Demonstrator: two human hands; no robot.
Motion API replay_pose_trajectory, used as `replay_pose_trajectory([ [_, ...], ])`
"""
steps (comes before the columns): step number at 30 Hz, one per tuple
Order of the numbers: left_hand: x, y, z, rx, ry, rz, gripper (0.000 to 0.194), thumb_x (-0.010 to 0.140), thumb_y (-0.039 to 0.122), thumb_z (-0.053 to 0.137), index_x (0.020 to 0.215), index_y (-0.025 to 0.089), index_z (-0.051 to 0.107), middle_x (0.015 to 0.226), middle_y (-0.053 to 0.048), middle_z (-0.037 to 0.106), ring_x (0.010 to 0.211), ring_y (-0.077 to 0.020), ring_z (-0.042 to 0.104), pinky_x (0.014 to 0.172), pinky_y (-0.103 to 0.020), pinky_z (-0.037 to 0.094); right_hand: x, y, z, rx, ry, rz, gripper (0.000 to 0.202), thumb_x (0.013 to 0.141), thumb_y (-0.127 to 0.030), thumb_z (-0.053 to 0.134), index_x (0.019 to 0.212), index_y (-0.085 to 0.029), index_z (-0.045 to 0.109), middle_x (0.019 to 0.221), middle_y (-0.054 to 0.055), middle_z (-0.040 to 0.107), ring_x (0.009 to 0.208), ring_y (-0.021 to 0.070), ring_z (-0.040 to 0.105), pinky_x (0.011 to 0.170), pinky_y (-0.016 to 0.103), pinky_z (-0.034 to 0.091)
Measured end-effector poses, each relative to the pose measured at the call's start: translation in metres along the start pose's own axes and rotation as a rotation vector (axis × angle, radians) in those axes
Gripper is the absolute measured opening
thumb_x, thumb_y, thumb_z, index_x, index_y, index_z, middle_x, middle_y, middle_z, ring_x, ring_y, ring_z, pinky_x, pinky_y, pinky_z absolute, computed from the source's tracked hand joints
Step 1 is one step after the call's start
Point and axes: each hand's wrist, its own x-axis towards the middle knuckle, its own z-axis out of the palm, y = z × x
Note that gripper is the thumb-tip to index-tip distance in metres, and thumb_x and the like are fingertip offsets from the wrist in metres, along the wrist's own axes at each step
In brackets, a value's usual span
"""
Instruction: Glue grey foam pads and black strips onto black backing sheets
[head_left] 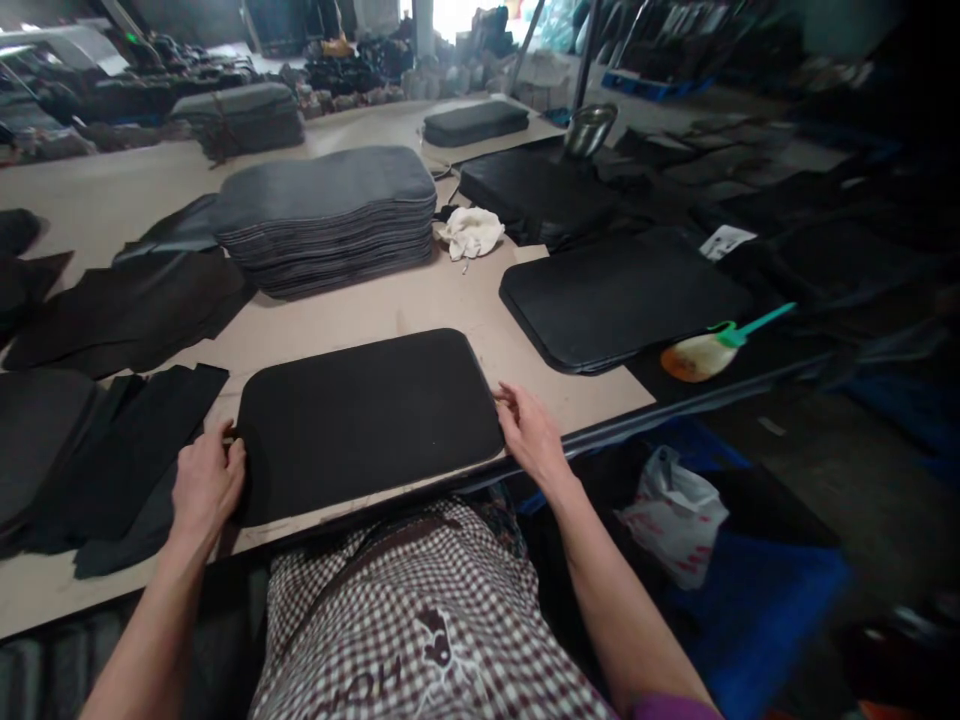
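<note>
A black rectangular mat with rounded corners (pixel 367 420) lies flat on the tan tabletop in front of me, close to the table's front edge. My left hand (pixel 208 478) holds its left short side, fingers bent at the rim. On the opposite side, my right hand (pixel 529 428) has its fingers at the right edge, gripping the mat there. Parts of the fingertips are hidden at both edges. Loose black sheet pieces (pixel 142 460) lie beside my left hand. To the right is a stack of similar black mats (pixel 615 300).
Behind the mat stands a tall stack of grey mats (pixel 330 220), with a crumpled white cloth (pixel 472 232) next to it. A brush with a green handle (pixel 705 355) lies at the right. Below the table edge hangs a plastic bag (pixel 675 515). A metal cup (pixel 590 130) sits farther back.
</note>
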Motion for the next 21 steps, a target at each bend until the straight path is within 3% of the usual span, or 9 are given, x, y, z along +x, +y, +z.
replay_pose_trajectory([
  [11,-0.010,0.012,0.001,-0.017,0.013,-0.025,0.053,0.099,0.047,0.038,0.139,0.019,0.060,0.119,-0.016,0.069,0.116,-0.0361,0.061,0.105,-0.051,0.049,0.001,0.000,0.009,0.000,0.037,0.034,0.034,0.099,-0.030,0.046,0.127,-0.025,0.064,0.120,0.011,0.074,0.112,0.0320,0.069,0.103,0.056,0.054],
  [16,-0.016,0.020,0.000,-0.024,0.028,-0.013,0.052,0.101,0.047,0.035,0.138,0.018,0.060,0.126,-0.017,0.068,0.123,-0.0362,0.058,0.111,-0.051,0.045,0.006,-0.003,0.011,-0.035,0.041,0.053,0.032,0.096,-0.029,0.048,0.123,-0.024,0.066,0.116,0.012,0.075,0.109,0.0337,0.070,0.100,0.058,0.054],
  [19,-0.020,0.024,-0.003,0.034,0.010,0.007,0.056,0.103,0.049,0.034,0.142,0.017,0.058,0.128,-0.020,0.068,0.126,-0.0400,0.056,0.106,-0.055,0.047,0.003,-0.002,0.009,0.049,0.030,0.053,0.029,0.098,-0.034,0.050,0.120,-0.025,0.067,0.116,0.011,0.075,0.105,0.0311,0.071,0.097,0.054,0.057],
  [21,-0.022,0.022,-0.003,0.050,-0.002,-0.009,0.059,0.102,0.054,0.035,0.144,0.018,0.056,0.127,-0.021,0.068,0.128,-0.0422,0.054,0.102,-0.056,0.049,-0.002,0.008,0.001,0.141,0.099,0.086,0.029,0.100,-0.039,0.053,0.121,-0.025,0.067,0.117,0.011,0.075,0.103,0.0288,0.072,0.094,0.050,0.059],
])
